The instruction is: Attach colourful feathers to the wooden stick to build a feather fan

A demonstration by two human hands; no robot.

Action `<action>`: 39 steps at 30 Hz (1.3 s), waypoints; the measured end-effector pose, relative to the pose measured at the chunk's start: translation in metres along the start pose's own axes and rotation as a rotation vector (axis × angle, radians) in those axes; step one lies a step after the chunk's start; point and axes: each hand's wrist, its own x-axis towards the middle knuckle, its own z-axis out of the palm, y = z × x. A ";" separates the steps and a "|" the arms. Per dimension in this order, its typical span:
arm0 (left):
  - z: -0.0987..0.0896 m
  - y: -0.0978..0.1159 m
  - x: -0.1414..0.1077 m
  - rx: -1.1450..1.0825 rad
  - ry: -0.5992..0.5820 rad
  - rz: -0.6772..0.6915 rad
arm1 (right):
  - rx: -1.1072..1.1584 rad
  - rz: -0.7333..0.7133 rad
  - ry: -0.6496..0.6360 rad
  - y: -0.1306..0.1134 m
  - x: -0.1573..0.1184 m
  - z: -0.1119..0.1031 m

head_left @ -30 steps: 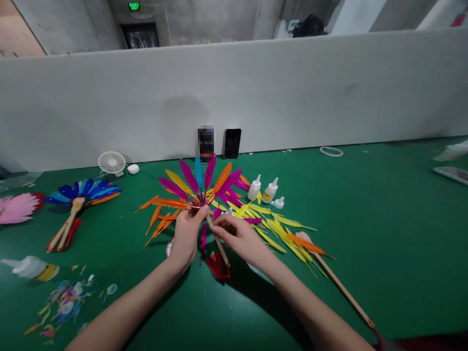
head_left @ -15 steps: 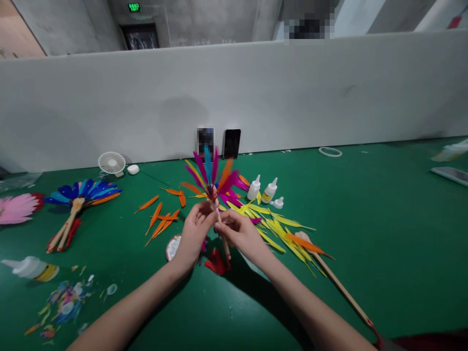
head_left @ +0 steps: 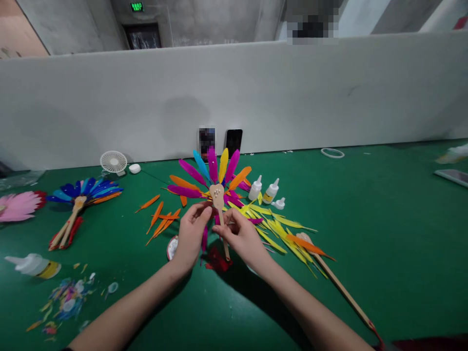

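A feather fan (head_left: pixel 217 196) stands nearly upright between my hands, its flat wooden head facing me with small pale beads on it. Magenta, orange, yellow and blue feathers spread around that head. My right hand (head_left: pixel 239 236) is closed, pinching the wooden handle with thumb and fingers. Closed at the fan's lower left, just below the head, is my left hand (head_left: pixel 193 234); its exact contact is partly hidden. A red tassel (head_left: pixel 218 259) lies below the handle. Beside my left wrist, a small round container (head_left: pixel 172 247) with white contents is partly covered.
Loose orange feathers (head_left: pixel 156 217) lie left, yellow feathers (head_left: pixel 278 229) right, near a wooden stick (head_left: pixel 340 287). Glue bottles (head_left: pixel 270 191) stand behind; another glue bottle (head_left: pixel 36 266) lies left by scraps. A blue feather fan (head_left: pixel 82 195), small fan (head_left: pixel 113 162) and phone (head_left: pixel 234 141) are along the back.
The feather fan has turned from edge-on to face me, so its beaded wooden head and spread feathers show. Both hands stay around it. The view has shifted slightly.
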 end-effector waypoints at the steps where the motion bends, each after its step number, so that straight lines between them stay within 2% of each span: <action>1: 0.000 0.001 0.001 -0.009 0.024 0.010 | -0.009 0.002 -0.006 0.000 0.000 0.000; 8: 0.003 0.013 0.002 -0.085 0.081 0.031 | -0.049 -0.008 -0.030 0.001 0.000 0.001; 15: 0.004 0.013 0.004 -0.105 0.157 0.025 | -0.065 -0.001 -0.045 0.000 -0.001 0.001; 32: 0.002 0.006 0.002 -0.059 0.065 -0.006 | -0.087 -0.027 -0.045 -0.001 -0.001 0.002; 39: 0.001 0.006 0.001 -0.052 0.072 -0.003 | -0.089 -0.039 -0.042 -0.002 -0.001 0.002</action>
